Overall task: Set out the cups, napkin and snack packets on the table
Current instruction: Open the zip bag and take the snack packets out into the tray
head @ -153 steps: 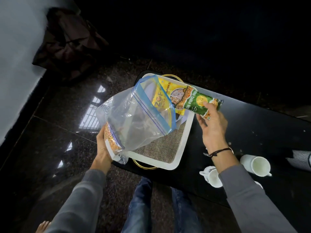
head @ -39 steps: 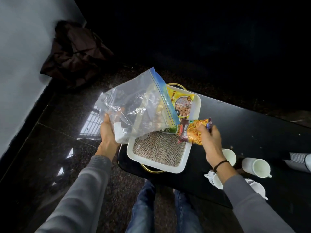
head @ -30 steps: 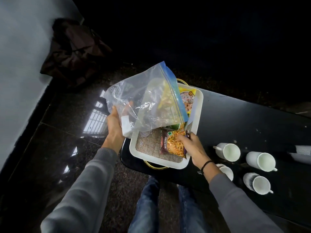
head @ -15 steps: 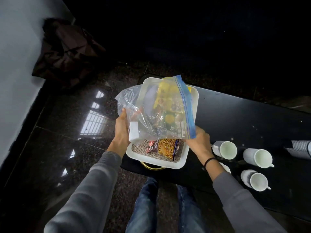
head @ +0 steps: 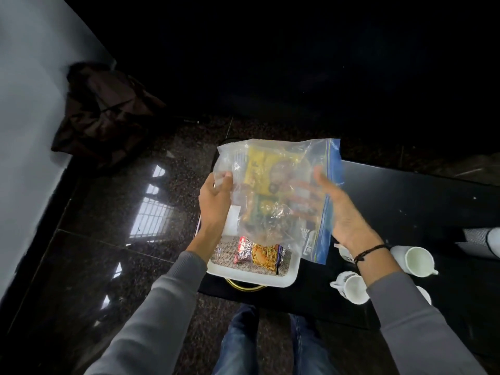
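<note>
Closest in, blue jeans (head: 240, 342) show between two grey sleeves (head: 151, 320) that reach forward over a low glossy black table (head: 405, 201). On the table's near right stand small white ceramic cups (head: 351, 288), one partly hidden by the right forearm, which wears a thin black wrist cord (head: 370, 251).

Just left of the cups sits a white rectangular tray (head: 251, 276) lined with burlap, a brass handle (head: 243, 285) at its near edge. An orange snack packet (head: 263, 255) with a red end lies flat on the lining, below and between the two hands.

Above the tray both hands hold up a clear plastic zip bag (head: 276, 220) with a blue seal strip down its right edge; the bag looks empty and crumpled. The left hand (head: 216, 201) pinches the bag's left edge, thumb on top. The right hand (head: 343, 212) is turned palm up, its fingers spread straight beneath the plastic near the blue strip and its thumb raised. The hands are apart, one at each side of the bag.

Through the plastic, a yellow packet (head: 259, 169) and a green packet (head: 262, 212) show on the tray's far half.

At the table's right edge lies a pale striped rolled cloth (head: 481, 242). Farther left, a dark brown bag (head: 102, 115) slumps on the polished stone floor (head: 108, 239) against a pale wall.
</note>
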Demonstrator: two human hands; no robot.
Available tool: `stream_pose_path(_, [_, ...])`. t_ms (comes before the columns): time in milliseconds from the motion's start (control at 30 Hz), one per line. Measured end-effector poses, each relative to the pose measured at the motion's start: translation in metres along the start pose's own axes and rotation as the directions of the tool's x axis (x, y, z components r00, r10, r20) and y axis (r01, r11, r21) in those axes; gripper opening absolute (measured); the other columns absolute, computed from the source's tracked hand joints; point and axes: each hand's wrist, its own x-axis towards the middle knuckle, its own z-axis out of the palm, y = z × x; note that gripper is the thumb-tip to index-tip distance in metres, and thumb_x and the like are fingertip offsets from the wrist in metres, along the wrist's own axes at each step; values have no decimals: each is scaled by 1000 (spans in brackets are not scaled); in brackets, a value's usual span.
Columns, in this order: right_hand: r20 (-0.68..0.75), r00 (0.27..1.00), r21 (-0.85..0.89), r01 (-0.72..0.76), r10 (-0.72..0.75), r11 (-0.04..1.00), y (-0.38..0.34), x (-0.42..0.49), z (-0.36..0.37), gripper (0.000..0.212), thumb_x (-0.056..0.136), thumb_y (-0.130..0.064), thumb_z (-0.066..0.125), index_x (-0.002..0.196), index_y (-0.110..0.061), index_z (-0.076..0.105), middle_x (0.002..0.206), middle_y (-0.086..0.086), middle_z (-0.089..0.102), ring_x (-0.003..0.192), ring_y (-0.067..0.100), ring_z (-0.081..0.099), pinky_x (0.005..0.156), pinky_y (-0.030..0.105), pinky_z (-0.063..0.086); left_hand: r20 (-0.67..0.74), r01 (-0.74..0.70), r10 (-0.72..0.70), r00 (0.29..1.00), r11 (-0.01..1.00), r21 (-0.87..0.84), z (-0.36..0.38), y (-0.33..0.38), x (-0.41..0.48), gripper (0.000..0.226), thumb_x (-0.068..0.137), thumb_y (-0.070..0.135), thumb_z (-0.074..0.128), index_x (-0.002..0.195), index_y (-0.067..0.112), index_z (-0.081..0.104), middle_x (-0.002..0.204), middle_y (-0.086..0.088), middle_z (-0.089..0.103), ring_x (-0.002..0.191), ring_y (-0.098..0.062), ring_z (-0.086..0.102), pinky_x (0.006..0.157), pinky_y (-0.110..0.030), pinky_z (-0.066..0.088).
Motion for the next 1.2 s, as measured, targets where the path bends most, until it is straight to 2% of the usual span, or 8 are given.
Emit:
stream_pose_path(100, [-306, 939, -390, 25, -155, 920, 3, 2, 1, 36, 83, -34, 82, 114, -24, 67, 104, -3, 79, 87, 12, 78, 82, 33, 59, -58, -108, 125, 990, 966, 236, 8, 9, 2, 26, 105, 40, 51, 109, 18, 63, 73, 13, 73, 71, -12, 69, 65, -37, 58])
stream_pose_path(233, [-416, 833, -670, -9, -365, 742, 0, -5, 7, 22, 96, -33, 62, 118, -27, 62, 94, -8, 70, 88, 14, 73, 76, 38, 60, -5, -140, 170, 985, 822, 552, 16, 21, 9, 27, 106, 32, 46, 132, 29, 55, 102, -1, 78, 77, -29, 73, 73, -44, 61])
stream_pose_path(433, [-87, 987, -316, 105, -139, 943, -23, -24, 40, 64, 81, -77, 62, 137, -60, 37, 123, -34, 62, 115, 1, 64, 90, 41, 60, 455, -271, 95, 886, 900, 340, 42, 57, -4, 31, 97, 23, 57, 123, 38, 63, 120, -1, 67, 92, -22, 72, 66, -38, 59])
stream_pose_path(700, [18, 972, -296, 230, -236, 927, -28, -33, 18, 77, 81, -37, 84, 142, -44, 39, 122, -18, 69, 111, 3, 69, 86, 24, 60, 793, 163, -214, 570, 976, 146, 56, 90, -12, 40, 84, 66, 60, 116, 44, 72, 122, 21, 71, 109, -9, 71, 84, -36, 58])
stream_pose_path(833, [-263, 928, -281, 187, -263, 941, -29, -39, -16, 29, 95, -16, 66, 106, -41, 74, 92, -9, 79, 84, 12, 76, 65, 21, 58, 712, -130, -89, 696, 960, 247, 73, 94, -19, 26, 93, 42, 66, 105, 25, 80, 107, 5, 75, 88, -10, 68, 69, -24, 56])
stream_pose_path(967, [-366, 912, -228, 107, -187, 968, -28, -55, -57, 53, 90, 6, 48, 73, -33, 79, 62, -9, 73, 56, 7, 68, 49, 20, 53, 542, -207, 64, 838, 957, 206, 95, 92, -44, 43, 81, 34, 84, 115, 18, 63, 118, -4, 65, 104, -17, 63, 79, -27, 57])
stream_pose_path(1133, [-373, 915, -179, 88, -151, 980, -31, -89, -111, 35, 89, 1, 52, 80, -16, 80, 69, 3, 74, 65, 19, 69, 58, 30, 57, 880, -242, -38, 473, 955, 171, 142, 95, -105, 99, 69, 25, 94, 143, 56, 36, 135, 31, 52, 118, 3, 60, 87, -19, 56])
stream_pose_path(1200, [-365, 923, -147, 76, -125, 986, -29, -105, -133, 22, 94, -13, 61, 84, -17, 81, 75, 4, 78, 69, 21, 71, 60, 30, 58, 873, -345, -30, 487, 912, 223, 170, 91, -129, 86, 69, 17, 93, 136, 46, 48, 129, 14, 62, 115, -6, 64, 92, -25, 56])
